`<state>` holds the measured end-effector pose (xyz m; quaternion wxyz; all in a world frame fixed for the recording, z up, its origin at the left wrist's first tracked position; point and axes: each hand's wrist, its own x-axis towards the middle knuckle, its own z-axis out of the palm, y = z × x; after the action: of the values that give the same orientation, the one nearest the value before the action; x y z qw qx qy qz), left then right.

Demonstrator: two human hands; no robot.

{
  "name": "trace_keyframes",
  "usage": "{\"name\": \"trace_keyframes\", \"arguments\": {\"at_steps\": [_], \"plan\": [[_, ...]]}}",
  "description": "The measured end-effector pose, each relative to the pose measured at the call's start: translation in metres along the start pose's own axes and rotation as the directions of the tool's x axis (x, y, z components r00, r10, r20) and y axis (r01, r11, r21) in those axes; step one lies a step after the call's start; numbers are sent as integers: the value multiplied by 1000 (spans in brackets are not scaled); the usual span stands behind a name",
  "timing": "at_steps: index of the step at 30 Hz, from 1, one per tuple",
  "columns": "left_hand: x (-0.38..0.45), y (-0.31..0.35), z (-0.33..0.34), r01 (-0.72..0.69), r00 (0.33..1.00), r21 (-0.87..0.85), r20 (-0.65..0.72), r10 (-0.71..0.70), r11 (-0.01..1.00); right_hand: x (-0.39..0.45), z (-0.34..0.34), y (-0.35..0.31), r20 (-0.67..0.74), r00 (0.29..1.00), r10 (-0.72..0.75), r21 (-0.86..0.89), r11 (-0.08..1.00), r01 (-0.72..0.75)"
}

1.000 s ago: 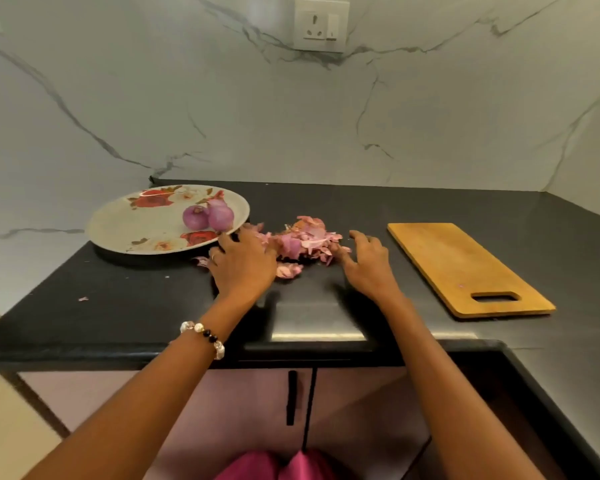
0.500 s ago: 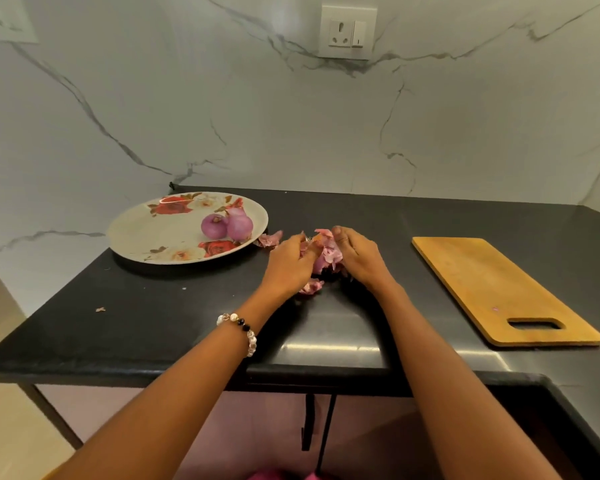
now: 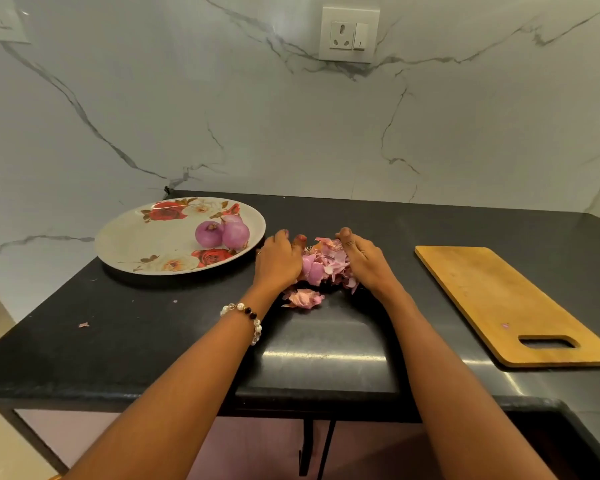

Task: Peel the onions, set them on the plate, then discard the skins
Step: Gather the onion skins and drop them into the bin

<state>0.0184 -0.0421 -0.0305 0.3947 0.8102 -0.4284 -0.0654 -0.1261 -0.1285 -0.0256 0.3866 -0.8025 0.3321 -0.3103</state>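
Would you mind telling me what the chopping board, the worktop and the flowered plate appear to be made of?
The chopping board looks like light wood or bamboo with a matte finish, since faint grain shows. The worktop seems to be polished black stone, perhaps granite, given its speckle and mirror-like glare. The plate is glossy with printed roses; whether it is melamine or glazed ceramic cannot be told.

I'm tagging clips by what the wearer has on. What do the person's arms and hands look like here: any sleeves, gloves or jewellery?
Both forearms are bare, with no sleeves or gloves in view. The left wrist carries a beaded bracelet of white pearl-like beads, some clear ones and a few dark beads. The left hand seems to have a ring on one finger, too small to be sure. The right hand and wrist show no jewellery.
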Motion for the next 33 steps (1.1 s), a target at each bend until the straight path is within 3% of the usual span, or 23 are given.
{"name": "trace_keyframes", "arguments": {"at_steps": [3, 6, 10, 14, 16, 18, 21, 23, 26, 28, 30, 33], "plan": [[-4, 6, -5, -51, 995, -182, 69, 65, 982, 0, -4, 0, -80, 996, 31, 139, 990, -19], [-9, 10, -7, -60, 998, -432, 4, 69, 900, 1, -6, 0, -157, 985, 75, 237, 971, -36], [2, 3, 1, -55, 994, -318, -111, 21, 947, -3, 0, -4, -131, 990, 57, 173, 984, -34], [-1, 17, 11, 44, 996, -131, 79, -34, 990, -10, 17, -16, -55, 998, 24, 138, 990, -17], [-7, 31, 17, 71, 995, -164, 83, -58, 984, -9, 26, -21, -57, 998, 30, 139, 990, -22], [-13, 42, 23, 122, 992, -323, 31, -119, 938, -8, 32, -25, -74, 996, 52, 169, 985, -39], [-18, 49, 23, 199, 976, -550, 33, -217, 811, -10, 41, -30, -138, 979, 149, 363, 927, -90], [-21, 53, 23, 238, 953, -705, 38, -300, 668, -10, 46, -33, -165, 945, 283, 581, 802, -139], [-23, 56, 24, 276, 910, -918, 154, -386, 285, -10, 48, -41, -113, 899, 424, 831, 537, -148], [-25, 58, 21, 293, 894, -953, 244, -376, 81, -13, 45, -46, -75, 884, 462, 904, 405, -135], [-29, 61, 17, 301, 887, -954, 272, -372, 19, -16, 41, -48, -37, 878, 477, 933, 332, -141], [-34, 66, 12, 288, 887, -957, 276, -370, -23, -21, 40, -54, -35, 879, 476, 943, 307, -128]]}}
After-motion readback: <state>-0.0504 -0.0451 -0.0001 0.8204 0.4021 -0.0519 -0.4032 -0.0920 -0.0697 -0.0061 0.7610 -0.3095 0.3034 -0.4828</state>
